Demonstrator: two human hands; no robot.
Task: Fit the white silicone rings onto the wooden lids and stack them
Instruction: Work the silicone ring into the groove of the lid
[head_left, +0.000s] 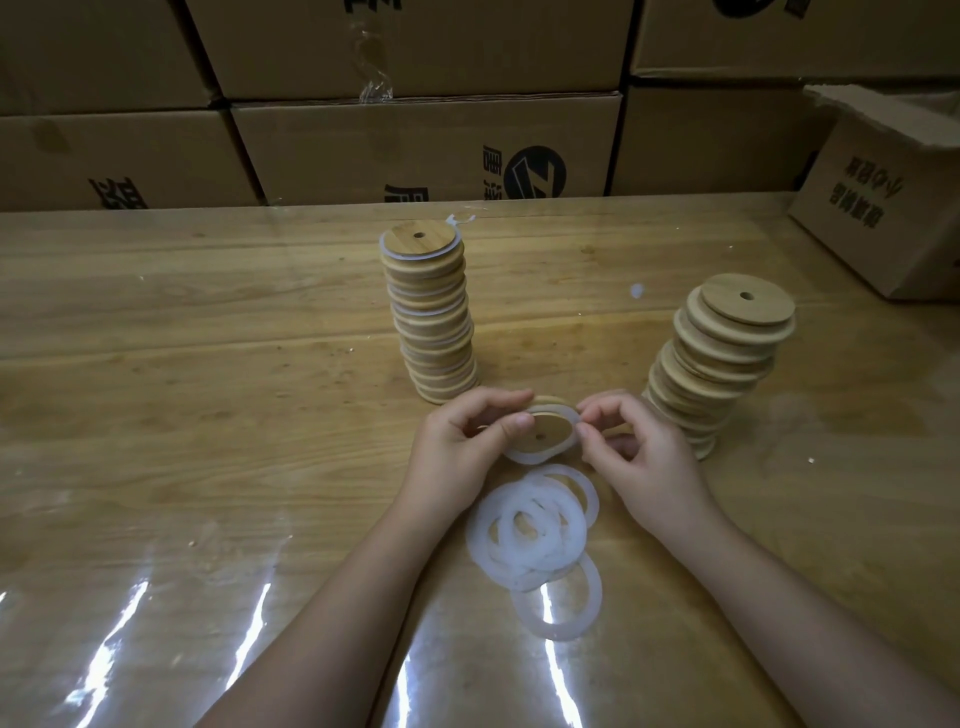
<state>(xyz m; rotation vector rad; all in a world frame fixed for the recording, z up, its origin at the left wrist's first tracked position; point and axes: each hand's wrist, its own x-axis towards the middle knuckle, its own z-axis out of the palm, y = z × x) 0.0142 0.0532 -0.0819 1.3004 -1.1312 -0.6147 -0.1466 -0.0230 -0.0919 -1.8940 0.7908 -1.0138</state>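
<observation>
Toppling and slippage risks noted.
The ringed-lid stack (431, 317) and the bare-lid stack (722, 364) both leaned; a nudge could have toppled either. Just before them, the left hand (457, 447) gripped a wooden lid (546, 431) while the right hand (644, 457) pinched its half-seated silicone ring (524, 457), which could have sprung off.

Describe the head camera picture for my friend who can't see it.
The left hand holds a wooden lid while the right hand pinches a white ring around its edge. Loose rings lie on the table nearer the person; a stack of ringed lids and a stack of bare lids stand behind.
</observation>
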